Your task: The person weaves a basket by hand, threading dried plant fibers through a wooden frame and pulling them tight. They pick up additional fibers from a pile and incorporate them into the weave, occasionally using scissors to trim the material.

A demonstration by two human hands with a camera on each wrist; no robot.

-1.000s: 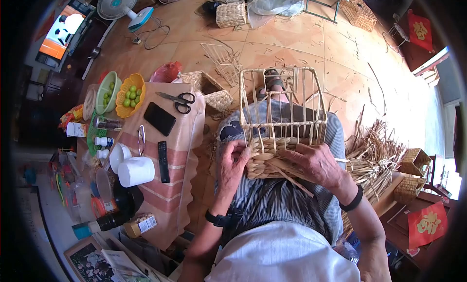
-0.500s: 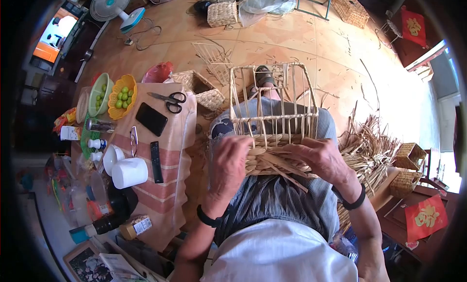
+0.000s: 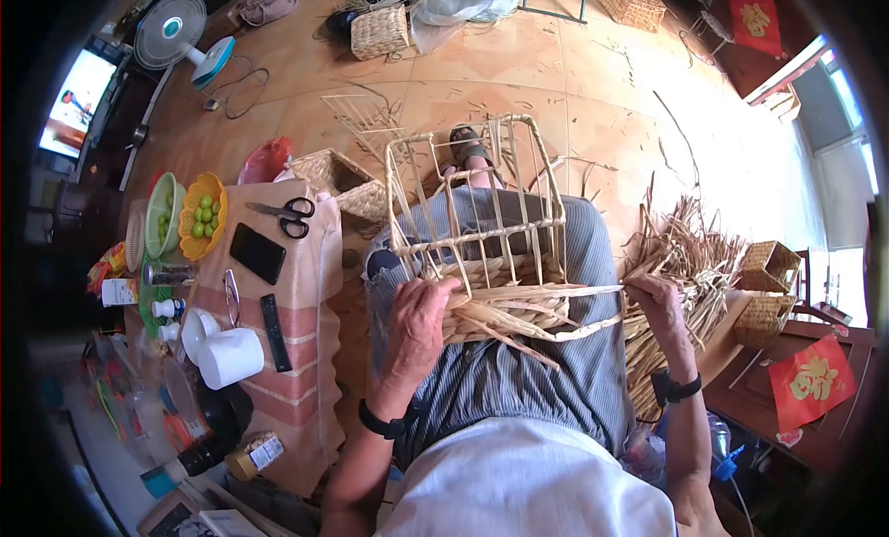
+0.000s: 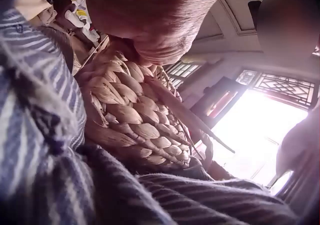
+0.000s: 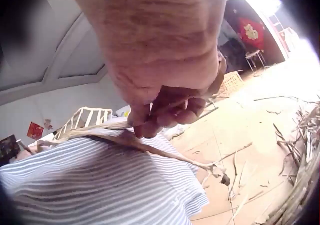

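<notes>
A partly woven basket [image 3: 500, 270] with an open frame of upright stakes rests on the lap, its braided side toward the body. The left hand [image 3: 419, 326] grips the left end of the woven edge. Off to the right, the right hand [image 3: 659, 301] pinches the end of a pale strand [image 3: 593, 289] stretched out from the basket. In the right wrist view the curled fingers [image 5: 167, 119] hold that strand. Thick braided rows [image 4: 135, 110] show in the left wrist view, beneath the left hand [image 4: 155, 20], whose fingertips are hidden. Loose strand ends [image 3: 528, 350] lie across the front.
At the left, a cloth-covered table [image 3: 310, 389] bears scissors [image 3: 289, 217], a phone [image 3: 257, 253], a remote [image 3: 275, 332], a white container [image 3: 231, 358] and bowls of green fruit. A heap of dry strands [image 3: 690, 259] lies at the right, beside small woven baskets [image 3: 767, 266].
The right hand has moved right, away from the basket, drawing a strand out straight. My left hand lifted briefly and now lies on the basket's left end. The view has swung right.
</notes>
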